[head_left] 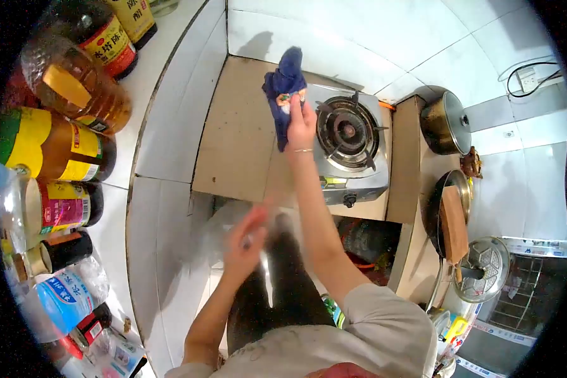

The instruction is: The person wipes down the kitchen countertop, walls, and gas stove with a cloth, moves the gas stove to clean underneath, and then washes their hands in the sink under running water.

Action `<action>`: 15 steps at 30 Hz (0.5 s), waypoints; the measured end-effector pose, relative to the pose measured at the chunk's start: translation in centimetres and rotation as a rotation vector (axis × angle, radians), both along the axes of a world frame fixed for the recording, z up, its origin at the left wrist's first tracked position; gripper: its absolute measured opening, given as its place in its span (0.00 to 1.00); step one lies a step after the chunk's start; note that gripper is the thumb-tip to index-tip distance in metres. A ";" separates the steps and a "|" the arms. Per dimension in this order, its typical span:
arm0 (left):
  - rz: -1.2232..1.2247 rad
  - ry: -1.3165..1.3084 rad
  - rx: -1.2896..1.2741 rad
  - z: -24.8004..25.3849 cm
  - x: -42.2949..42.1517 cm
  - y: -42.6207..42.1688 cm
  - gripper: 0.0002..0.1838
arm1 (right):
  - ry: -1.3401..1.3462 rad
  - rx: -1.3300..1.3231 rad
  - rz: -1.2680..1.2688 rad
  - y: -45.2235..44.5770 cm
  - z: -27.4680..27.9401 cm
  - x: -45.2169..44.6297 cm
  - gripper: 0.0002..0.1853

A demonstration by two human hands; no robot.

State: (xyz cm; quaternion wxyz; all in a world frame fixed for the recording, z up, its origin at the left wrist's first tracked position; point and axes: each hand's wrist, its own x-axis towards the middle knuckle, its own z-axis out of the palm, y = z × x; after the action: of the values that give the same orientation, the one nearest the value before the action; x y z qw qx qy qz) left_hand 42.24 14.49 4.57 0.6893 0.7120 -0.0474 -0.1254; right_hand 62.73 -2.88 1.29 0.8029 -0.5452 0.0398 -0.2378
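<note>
A dark blue cloth (pixel 282 79) with a small coloured pattern hangs from my right hand (pixel 301 129), whose fingers pinch it beside the left edge of the gas stove (pixel 353 179). The cloth is over the tan counter (pixel 233 132); whether it touches the surface is hard to tell. My left hand (pixel 249 233) is lower, in front of the counter's front edge and above my legs. Motion blurs its fingers, and I cannot make out whether it holds anything. The stove has one round black burner (pixel 348 130) and a black knob (pixel 349 200).
Bottles and jars, including a brown-liquid bottle (pixel 75 88), stand on the left ledge (pixel 116 208). To the right are a lidded pot (pixel 446 123), a pan (pixel 432 214) with a wooden board (pixel 453 223), and a glass lid (pixel 482 271). Tiled walls border the counter.
</note>
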 end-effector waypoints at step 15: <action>0.249 0.408 0.298 -8.3 -12.7 7.9 0.16 | 0.070 -1.204 0.355 -1.6 -0.8 8.0 0.13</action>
State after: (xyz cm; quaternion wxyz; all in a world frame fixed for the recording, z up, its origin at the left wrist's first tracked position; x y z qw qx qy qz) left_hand 29.58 22.37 -3.77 0.5822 0.7659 0.1994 -0.1862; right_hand 70.78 -4.48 0.47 0.3804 -0.9076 -0.1660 -0.0637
